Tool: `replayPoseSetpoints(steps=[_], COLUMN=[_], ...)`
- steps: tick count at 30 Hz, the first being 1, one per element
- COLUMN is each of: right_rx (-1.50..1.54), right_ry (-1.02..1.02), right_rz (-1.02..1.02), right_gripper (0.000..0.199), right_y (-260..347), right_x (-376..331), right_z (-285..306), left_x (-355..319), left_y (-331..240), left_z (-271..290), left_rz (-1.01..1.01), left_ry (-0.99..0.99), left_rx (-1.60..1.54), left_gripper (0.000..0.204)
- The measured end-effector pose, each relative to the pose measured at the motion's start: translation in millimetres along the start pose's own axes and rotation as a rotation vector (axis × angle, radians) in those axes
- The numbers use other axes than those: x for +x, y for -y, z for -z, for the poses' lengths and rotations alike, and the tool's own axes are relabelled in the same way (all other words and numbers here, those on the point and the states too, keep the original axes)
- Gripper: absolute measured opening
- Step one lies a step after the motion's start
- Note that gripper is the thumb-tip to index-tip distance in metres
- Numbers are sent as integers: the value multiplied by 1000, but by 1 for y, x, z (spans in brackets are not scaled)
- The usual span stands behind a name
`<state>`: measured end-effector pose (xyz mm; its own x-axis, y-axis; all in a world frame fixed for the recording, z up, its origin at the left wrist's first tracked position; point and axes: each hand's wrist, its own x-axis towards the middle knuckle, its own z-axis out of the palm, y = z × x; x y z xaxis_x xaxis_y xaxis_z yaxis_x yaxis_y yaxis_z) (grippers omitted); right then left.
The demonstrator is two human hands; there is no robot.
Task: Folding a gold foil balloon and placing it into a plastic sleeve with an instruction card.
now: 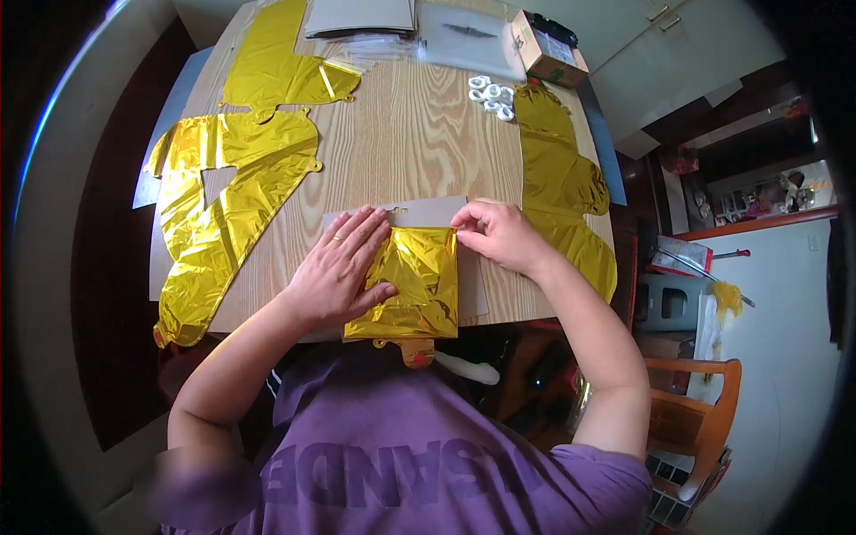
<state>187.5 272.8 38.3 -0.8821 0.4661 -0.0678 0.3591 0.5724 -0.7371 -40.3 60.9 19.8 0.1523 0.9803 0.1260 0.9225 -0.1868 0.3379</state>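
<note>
A gold foil balloon point(419, 276), folded into a rough square, lies over a pale card point(428, 210) at the table's near edge. Its tab with a small red mark hangs over that edge. My left hand point(334, 272) rests flat on the foil's left side, fingers stretched toward the card's top and thumb out to the side. At the upper right corner of the foil, my right hand point(499, 234) pinches the edge between thumb and curled fingers. Part of the card shows beyond the foil at the top and right.
Flat gold foil balloons lie at left point(241, 214), far left point(272, 58) and right point(557, 169) of the wooden table point(401, 134). Small white rolls point(492, 96), a cardboard box point(546, 53), clear plastic sheets point(468, 40) and stacked cards point(361, 16) sit at the back.
</note>
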Motion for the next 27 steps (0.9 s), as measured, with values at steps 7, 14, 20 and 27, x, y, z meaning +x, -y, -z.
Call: replayPoseSetpoints(steps=[7,14,20,27], right_rx=[-584,-843,-742,-587], right_ry=[-297,-309,-325,-397], right_rz=[610,871,754,606], right_gripper=[25,18,19,27], right_y=[-1,-9,-5,-7], right_x=[-3,-3,-3,-7], right_z=[-3,-5,-8,-18], left_x=[0,1,1,2], left_y=[0,0,-1,-2], left_z=[1,1,3,3], left_rz=[6,7,18,18], left_ry=[-11,5,15,18], left_rx=[-11,-2,-12,6], left_gripper=[84,83,84,84])
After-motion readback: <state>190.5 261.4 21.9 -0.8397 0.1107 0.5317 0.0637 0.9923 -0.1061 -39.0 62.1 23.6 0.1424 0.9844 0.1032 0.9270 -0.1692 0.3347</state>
